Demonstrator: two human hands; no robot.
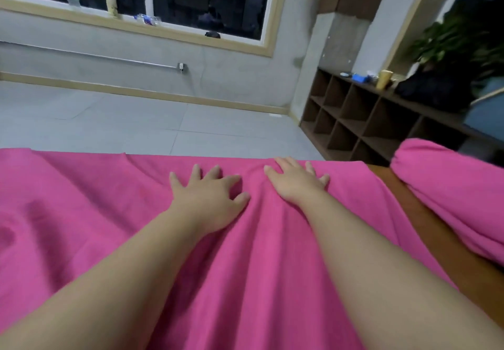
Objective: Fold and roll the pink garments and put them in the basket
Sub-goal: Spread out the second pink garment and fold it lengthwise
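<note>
A large pink garment (81,213) lies spread over the table, covering most of it up to the far edge. Long creases run through the cloth between my arms. My left hand (207,197) rests flat on it near the far edge, fingers spread. My right hand (297,183) lies palm down beside it, a little farther away, fingers apart. Neither hand grips the cloth. A second pink garment (452,194) sits bunched or rolled at the right. No basket is in view.
A strip of brown wooden table (420,213) shows between the two pink pieces. Beyond the table's far edge is grey tiled floor (136,120). A dark cubby shelf (362,120) stands at the right, with small items and a plant (458,38) on top.
</note>
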